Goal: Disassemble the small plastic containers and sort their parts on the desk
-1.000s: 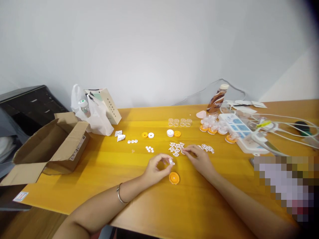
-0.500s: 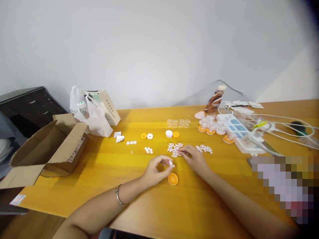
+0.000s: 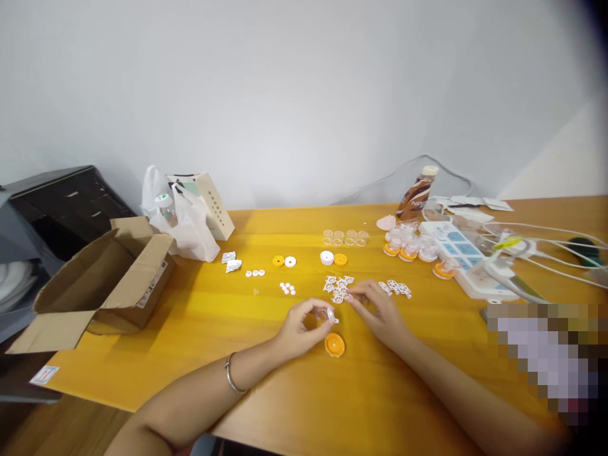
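Between thumb and fingers, my left hand (image 3: 306, 326) pinches a small white plastic part (image 3: 331, 314) with a round face and a short tab. An orange round cap-like base (image 3: 335, 345) with a pale centre lies on the table just below it. My right hand (image 3: 380, 313) is at the right edge of a loose pile of white spoked plastic parts (image 3: 336, 286). Its thumb and index finger close on one of them, partly hidden by the fingertips. More white openwork pieces (image 3: 399, 289) lie beyond the right hand.
White discs (image 3: 287, 289), orange and white rings (image 3: 278, 260), clear cylinders (image 3: 350, 238) and foil packets (image 3: 232, 266) lie farther back. Clear-and-orange assemblies (image 3: 408, 250) sit beside a power strip (image 3: 463, 253) with cables. A bottle (image 3: 417, 196) stands behind; a cardboard box (image 3: 128, 297) is at left.
The camera view has shifted slightly, moving everything a little rightward. My right fingertips have drawn slightly back toward the pile's right edge; my left hand keeps its small white part.
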`<state>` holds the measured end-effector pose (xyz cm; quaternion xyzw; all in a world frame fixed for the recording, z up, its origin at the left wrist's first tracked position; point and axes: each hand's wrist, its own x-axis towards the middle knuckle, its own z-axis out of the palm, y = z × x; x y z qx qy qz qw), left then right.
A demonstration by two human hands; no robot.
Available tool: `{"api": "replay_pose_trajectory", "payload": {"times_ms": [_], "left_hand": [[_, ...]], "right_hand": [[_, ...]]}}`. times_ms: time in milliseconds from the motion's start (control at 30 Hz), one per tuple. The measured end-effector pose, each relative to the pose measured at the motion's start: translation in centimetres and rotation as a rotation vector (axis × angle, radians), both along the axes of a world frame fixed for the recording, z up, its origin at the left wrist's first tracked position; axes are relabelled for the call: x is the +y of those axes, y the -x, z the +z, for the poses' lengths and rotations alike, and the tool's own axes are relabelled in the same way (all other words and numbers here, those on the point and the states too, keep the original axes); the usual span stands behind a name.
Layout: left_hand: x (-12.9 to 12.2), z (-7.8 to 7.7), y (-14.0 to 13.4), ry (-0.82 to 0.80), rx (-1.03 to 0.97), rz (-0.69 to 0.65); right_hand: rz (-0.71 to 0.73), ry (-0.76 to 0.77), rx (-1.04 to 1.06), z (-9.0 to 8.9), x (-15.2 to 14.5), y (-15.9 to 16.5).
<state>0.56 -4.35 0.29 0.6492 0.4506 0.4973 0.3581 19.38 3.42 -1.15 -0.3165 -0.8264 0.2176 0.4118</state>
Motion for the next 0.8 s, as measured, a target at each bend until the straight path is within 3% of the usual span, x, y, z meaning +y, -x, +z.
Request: {"api": "replay_pose_trajectory", "payload": {"times_ms": [100,167,400,533,633,800], "left_hand": [[0.1,0.0,0.0,0.019,-0.03,-0.006],[0.2,0.0,0.0,0.037,-0.064,-0.023],[0.3,-0.1,0.2,0.089,-0.079,-0.085],[0.4,-0.4,0.2,0.091,-0.079,-0.075],[0.5,-0.3,0.3,0.107,-0.076,-0.045],[0.5,-0.4,0.4,0.131,-0.047,0.003]], "right_hand": [[0.211,-0.059,-0.033,0.5,-1.5,0.3],[0.269,-0.077,-0.078,0.5,-2.4,0.6],[0.245,-0.241,-0.102,0.2,-3.1,0.8],[0.237,-0.256,-0.081,0.2,-2.6,0.5],[0.129,-0.216,-0.086,0.3,-1.4,-0.1],[-0.244,-0.096,-0.091,0.7,2.5,-3.8]]}}
